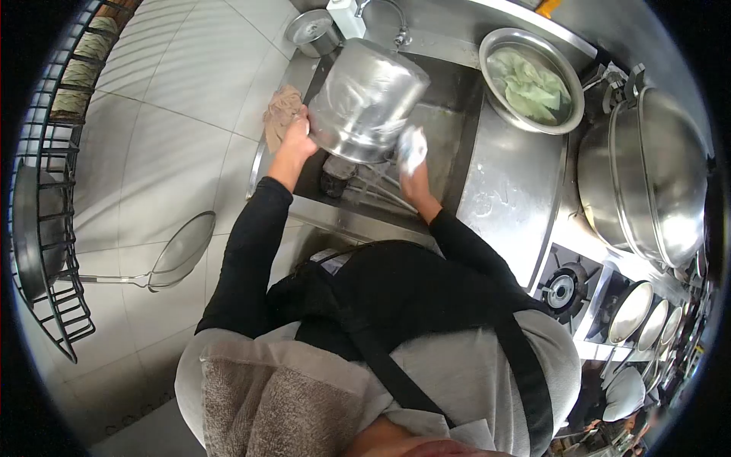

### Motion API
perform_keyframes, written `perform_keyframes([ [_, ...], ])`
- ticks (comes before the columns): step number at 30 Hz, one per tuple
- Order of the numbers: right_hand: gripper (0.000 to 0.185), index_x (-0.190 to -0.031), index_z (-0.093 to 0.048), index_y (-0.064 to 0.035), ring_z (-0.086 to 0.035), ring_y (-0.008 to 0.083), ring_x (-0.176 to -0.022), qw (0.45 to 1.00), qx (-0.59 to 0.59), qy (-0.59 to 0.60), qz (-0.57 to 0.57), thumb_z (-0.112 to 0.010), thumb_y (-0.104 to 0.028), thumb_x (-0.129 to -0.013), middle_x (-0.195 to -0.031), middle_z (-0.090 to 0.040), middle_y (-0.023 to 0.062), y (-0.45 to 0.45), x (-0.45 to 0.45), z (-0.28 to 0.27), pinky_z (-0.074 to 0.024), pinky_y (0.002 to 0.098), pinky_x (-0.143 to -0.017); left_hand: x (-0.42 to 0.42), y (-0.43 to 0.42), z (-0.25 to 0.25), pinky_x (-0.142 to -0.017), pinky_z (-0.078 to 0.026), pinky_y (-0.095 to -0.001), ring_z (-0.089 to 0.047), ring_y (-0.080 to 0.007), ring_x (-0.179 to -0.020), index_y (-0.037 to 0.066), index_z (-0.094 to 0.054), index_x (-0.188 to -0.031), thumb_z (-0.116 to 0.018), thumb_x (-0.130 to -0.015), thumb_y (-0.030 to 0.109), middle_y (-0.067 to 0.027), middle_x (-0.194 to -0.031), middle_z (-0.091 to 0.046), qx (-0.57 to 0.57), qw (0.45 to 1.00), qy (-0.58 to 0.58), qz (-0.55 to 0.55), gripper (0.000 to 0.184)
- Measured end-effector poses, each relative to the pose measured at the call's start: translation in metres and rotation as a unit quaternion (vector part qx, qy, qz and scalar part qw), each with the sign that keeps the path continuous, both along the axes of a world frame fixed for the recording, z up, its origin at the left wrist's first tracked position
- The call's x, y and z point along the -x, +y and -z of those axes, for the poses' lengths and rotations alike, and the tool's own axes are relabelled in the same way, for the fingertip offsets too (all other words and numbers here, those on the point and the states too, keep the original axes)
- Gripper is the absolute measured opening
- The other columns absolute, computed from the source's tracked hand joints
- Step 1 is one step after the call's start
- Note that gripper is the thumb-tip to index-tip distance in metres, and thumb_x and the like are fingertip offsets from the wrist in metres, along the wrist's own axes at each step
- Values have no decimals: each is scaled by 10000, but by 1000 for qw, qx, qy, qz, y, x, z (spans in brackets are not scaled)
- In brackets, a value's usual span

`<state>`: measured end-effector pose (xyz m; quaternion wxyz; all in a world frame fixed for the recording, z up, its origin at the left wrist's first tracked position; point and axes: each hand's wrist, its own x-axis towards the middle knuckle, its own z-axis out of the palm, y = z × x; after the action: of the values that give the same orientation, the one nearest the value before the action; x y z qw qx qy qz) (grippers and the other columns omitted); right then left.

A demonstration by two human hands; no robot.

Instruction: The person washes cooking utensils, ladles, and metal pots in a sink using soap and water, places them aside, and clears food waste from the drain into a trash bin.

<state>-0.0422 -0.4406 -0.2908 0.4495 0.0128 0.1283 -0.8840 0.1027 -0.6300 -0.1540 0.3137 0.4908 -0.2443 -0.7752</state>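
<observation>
A large stainless steel pot (365,99) is tilted over the sink (472,114), its soapy-looking side facing me. My left hand (296,139) grips the pot near its lower left edge. Beside that hand, a brown cloth (282,110) hangs over the sink's left edge. At the pot's lower right, my right hand (415,179) is closed around a white, foamy-looking scrubbing pad (412,150), blurred by motion; whether it touches the pot is unclear. Beneath the pot, a dark object (336,177) and some thin metal handles (384,186) lie in the sink.
A metal bowl (489,57) with green leaves in water stands on the steel counter (510,190) at right. Big metal bowls (647,175) lean beyond it, near a gas burner (562,289). A faucet (402,36) rises behind the pot. A strainer (183,251) sticks out from the left rack.
</observation>
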Motion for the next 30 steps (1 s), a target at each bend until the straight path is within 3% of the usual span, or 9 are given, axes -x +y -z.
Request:
perform_keyframes([
  [2,407,-1413,-388,-72,-510,189,-1200,910,-192,363,57,-404,-190,-1024,-1337,-514,77,-13,25,-21,-417,350,-1011,-5,5,-5,-1011,-443,-516,-545,-296,-1179,48,-503,-1296,-406,-1028,404,-112,-1271,-574,3,999,-5,49,456],
  [4,408,-1365,-421,-46,-479,251,-1194,973,-175,38,-143,-442,-191,-984,-1323,-494,119,-25,57,-72,-373,345,-1054,-4,16,-20,-1016,-442,-510,-540,-297,-1192,52,-495,-1325,-426,-1014,445,-111,-1297,-565,33,995,-9,90,506],
  [10,489,-1327,-465,2,-627,307,-1054,978,-173,48,-110,-526,-312,-956,-1218,-606,137,-24,113,-113,-515,482,-898,-12,-11,-11,-956,-477,-421,-568,-273,-1125,-97,-512,-1264,-552,-961,459,-202,-1261,-573,146,982,-94,70,635],
  [12,505,-1290,-461,50,-612,298,-1044,851,-278,427,126,-574,-309,-953,-1188,-596,196,-24,95,-103,-476,373,-914,-2,-11,-5,-909,-486,-365,-596,-263,-1050,-104,-546,-1225,-527,-974,468,-211,-1239,-582,230,960,-162,9,625],
  [17,227,-975,-647,-34,-612,282,-925,557,-290,709,322,-608,-252,-925,-958,-656,139,-13,50,-111,-469,372,-822,17,19,-20,-850,-465,-340,-569,-225,-989,-120,-592,-1157,-481,-975,531,-227,-1191,-594,307,909,-278,39,686],
  [20,265,-801,-656,-37,-619,283,-922,774,-419,475,19,-611,-270,-919,-951,-661,135,-13,96,-132,-472,396,-812,4,26,-12,-890,-449,-343,-551,-217,-1048,-120,-573,-1189,-484,-972,539,-216,-1197,-596,328,914,-225,83,700],
  [25,316,-1077,-620,-19,-625,283,-970,751,-294,557,197,-654,-227,-841,-1002,-657,153,-31,50,-133,-451,376,-906,8,31,-20,-920,-439,-342,-551,-221,-1072,-102,-559,-1221,-479,-988,496,-194,-1211,-598,356,906,-223,51,647],
  [28,493,-1242,-566,-45,-443,415,-1252,400,-251,860,195,-651,-194,-780,-1266,-528,242,10,30,-134,-345,485,-1089,3,22,-23,-872,-447,-327,-574,-214,-1000,-86,-608,-1134,-474,-997,473,-171,-1109,-641,410,868,-276,48,590],
  [30,526,-1251,-564,-50,-445,432,-1246,378,-267,874,148,-662,-241,-771,-1242,-543,255,1,55,-114,-318,517,-1115,-1,24,-23,-806,-450,-323,-579,-203,-899,-70,-636,-1027,-473,-1002,450,-146,-977,-659,452,828,-324,66,546],
])
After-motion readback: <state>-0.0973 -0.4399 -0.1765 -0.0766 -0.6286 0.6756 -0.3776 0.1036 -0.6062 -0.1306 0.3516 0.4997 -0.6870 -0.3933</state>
